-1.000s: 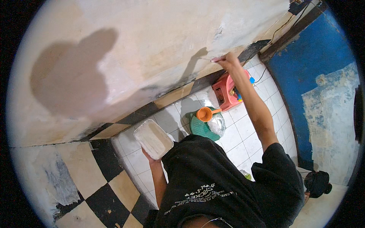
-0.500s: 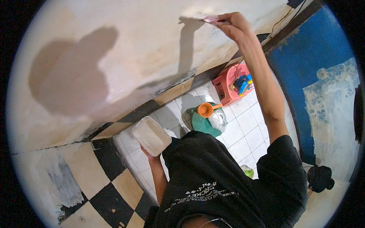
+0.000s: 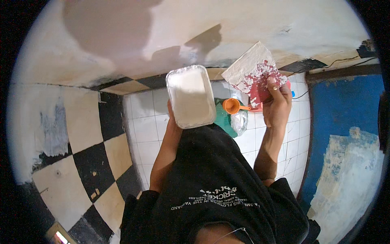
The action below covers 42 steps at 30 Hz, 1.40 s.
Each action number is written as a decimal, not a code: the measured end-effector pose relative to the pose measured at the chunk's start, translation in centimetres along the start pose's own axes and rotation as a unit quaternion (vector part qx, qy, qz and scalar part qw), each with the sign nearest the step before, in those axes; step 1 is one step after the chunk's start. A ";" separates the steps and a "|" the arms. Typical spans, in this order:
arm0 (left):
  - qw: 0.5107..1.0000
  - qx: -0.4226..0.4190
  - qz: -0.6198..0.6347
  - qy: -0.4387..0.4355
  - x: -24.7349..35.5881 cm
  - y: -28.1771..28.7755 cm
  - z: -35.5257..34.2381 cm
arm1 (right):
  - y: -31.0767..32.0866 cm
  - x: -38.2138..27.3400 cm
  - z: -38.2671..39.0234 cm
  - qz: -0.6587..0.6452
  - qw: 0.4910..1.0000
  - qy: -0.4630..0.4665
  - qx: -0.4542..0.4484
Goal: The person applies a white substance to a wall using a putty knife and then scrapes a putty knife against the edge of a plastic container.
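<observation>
My left hand (image 3: 174,118) is closed around the side of a rectangular tub (image 3: 170,90), its fingers partly hidden. Smooth white paste (image 3: 193,97), like wall putty, fills the tub. In my right hand (image 3: 278,105) is a flat red putty spreader (image 3: 260,89), gripped between thumb and fingers. White paste covers its far part and lies in clumps over the red face. The spreader is raised right of the tub, apart from it, in front of the patchy white wall (image 3: 243,24).
An orange dipper (image 3: 231,106) and a clear plastic bag (image 3: 239,123) lie on a green stool (image 3: 222,122). A pink stool (image 3: 256,107) is partly behind my right hand. Black-and-cream checkered wall (image 3: 93,175) stands left, a blue panel with white patches (image 3: 333,105) right.
My right hand has come down from high on the wall with the spreader, whose face now shows. My left hand has lifted the tub up and to the right, nearer the spreader.
</observation>
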State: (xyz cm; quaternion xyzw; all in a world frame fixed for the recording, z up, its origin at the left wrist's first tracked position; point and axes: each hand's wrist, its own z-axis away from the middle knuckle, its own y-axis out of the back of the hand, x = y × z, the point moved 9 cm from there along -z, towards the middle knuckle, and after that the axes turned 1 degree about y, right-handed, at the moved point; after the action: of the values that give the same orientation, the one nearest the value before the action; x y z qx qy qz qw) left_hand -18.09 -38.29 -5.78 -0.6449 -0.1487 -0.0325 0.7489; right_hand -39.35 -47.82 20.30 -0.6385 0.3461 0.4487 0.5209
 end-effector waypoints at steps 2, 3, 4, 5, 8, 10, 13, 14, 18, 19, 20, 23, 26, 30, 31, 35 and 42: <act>0.999 -0.016 0.025 -0.016 0.0 -0.5 0.4 | 0.0 1.0 1.2 0.051 0.998 0.020 0.035; 0.998 -0.010 0.060 -0.028 -0.1 -0.5 0.6 | -0.4 1.2 1.9 0.057 0.997 0.034 0.030; 0.994 -0.007 0.098 -0.036 -0.3 -1.1 0.8 | -0.6 1.0 2.4 0.067 0.996 0.051 0.027; 0.995 -0.015 0.091 -0.048 -0.2 -2.9 0.3 | -1.5 0.2 3.9 0.122 0.988 0.096 0.024; 0.996 -0.027 0.050 -0.075 0.1 -5.6 0.2 | -2.6 -1.5 2.4 0.218 0.958 0.185 0.030; 0.995 -0.015 0.001 -0.100 0.7 -5.6 0.6 | -4.2 -0.7 3.5 0.273 0.943 0.193 -0.005; 0.993 0.034 -0.050 -0.097 0.8 -8.4 2.9 | -6.5 1.0 4.0 0.363 0.906 0.202 -0.079; 0.989 0.045 -0.082 -0.110 1.1 -8.2 3.7 | -7.0 1.7 4.6 0.380 0.903 0.177 -0.096; 0.985 0.083 -0.121 -0.088 1.9 -9.2 7.3 | -8.8 2.7 7.6 0.422 0.878 0.182 -0.134; 0.986 0.088 -0.116 -0.086 2.0 -8.7 7.9 | -9.1 2.6 8.1 0.432 0.865 0.212 -0.141; 0.986 0.093 -0.111 -0.083 2.2 -8.0 8.5 | -9.5 2.5 8.6 0.441 0.852 0.242 -0.146; 0.992 0.077 -0.067 -0.077 2.5 -8.6 10.2 | -9.6 3.6 9.5 0.458 0.839 0.240 -0.166; 0.993 0.069 -0.061 -0.075 2.5 -8.9 11.4 | -9.4 4.8 10.1 0.436 0.864 0.166 -0.190; 0.997 0.021 -0.007 -0.073 1.9 -6.1 12.4 | -10.8 4.2 12.8 0.397 0.864 0.187 -0.246; 0.997 0.020 0.007 -0.072 1.9 -5.7 12.5 | -11.6 3.0 13.9 0.420 0.829 0.266 -0.255; 0.996 0.018 0.061 -0.068 1.9 -4.7 12.9 | -12.4 1.3 18.0 0.438 0.724 0.441 -0.300; 0.990 0.025 0.009 -0.138 3.6 -4.5 14.9 | -10.9 2.4 19.6 0.427 0.697 0.495 -0.296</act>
State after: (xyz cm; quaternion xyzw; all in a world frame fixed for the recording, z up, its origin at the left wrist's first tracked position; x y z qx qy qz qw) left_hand -18.40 -23.94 1.29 -0.6255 -0.2456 0.0677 0.7374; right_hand -32.77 -26.22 20.88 -0.6733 0.6388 0.3209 -0.1888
